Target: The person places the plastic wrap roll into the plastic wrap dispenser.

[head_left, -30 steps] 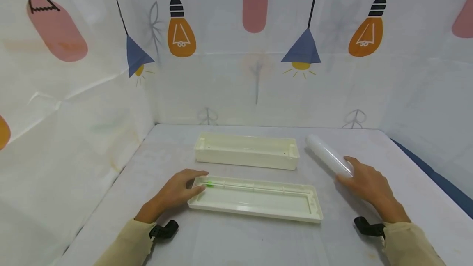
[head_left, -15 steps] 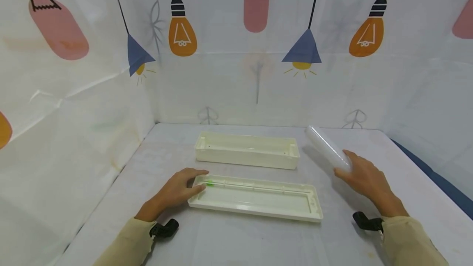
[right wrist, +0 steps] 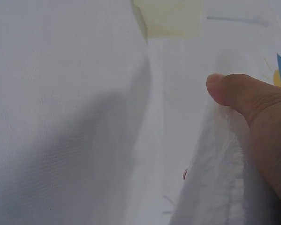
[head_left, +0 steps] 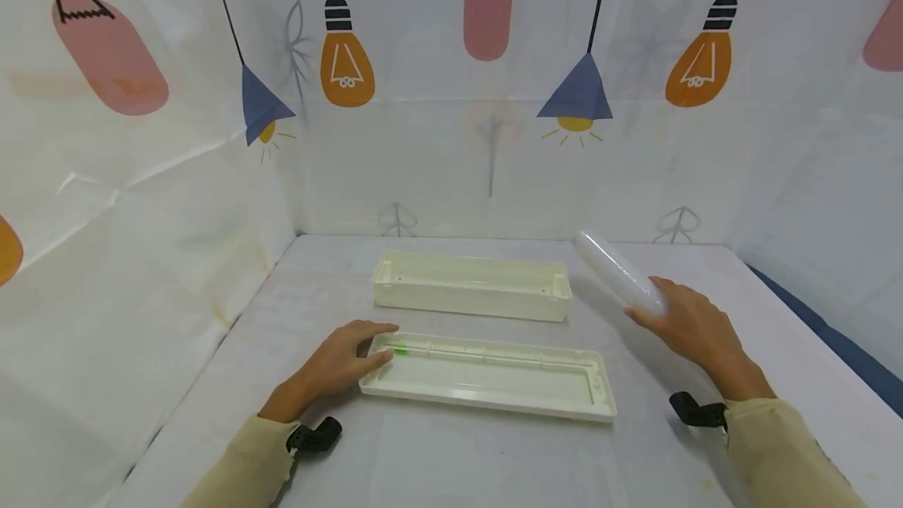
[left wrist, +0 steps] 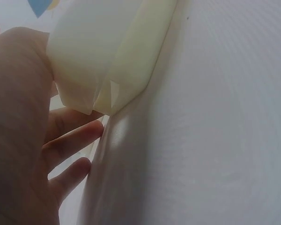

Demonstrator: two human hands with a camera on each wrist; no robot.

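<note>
My right hand [head_left: 694, 328] grips the near end of a clear plastic wrap roll [head_left: 619, 271], held above the table with its far end tilted up to the left. The right wrist view shows the thumb [right wrist: 239, 91] on the film. My left hand [head_left: 335, 363] holds the left end of a long cream plastic lid [head_left: 487, 389], which lies inner side up on the table. A thin rail with a small green slider [head_left: 400, 350] runs along the lid's far side. Behind it stands the matching cream box [head_left: 469, 300], uncovered. Some right fingers are hidden by the roll.
The white-covered table [head_left: 437, 469] ends at a white curtain [head_left: 437, 155] printed with lamps and bulbs, which also hangs along the left side. Black wrist cameras sit at both cuffs. The box stands close behind the lid.
My right hand has lifted the plastic wrap roll off the table and moved it slightly left and away from me. The left hand, lid and box stay in place.
</note>
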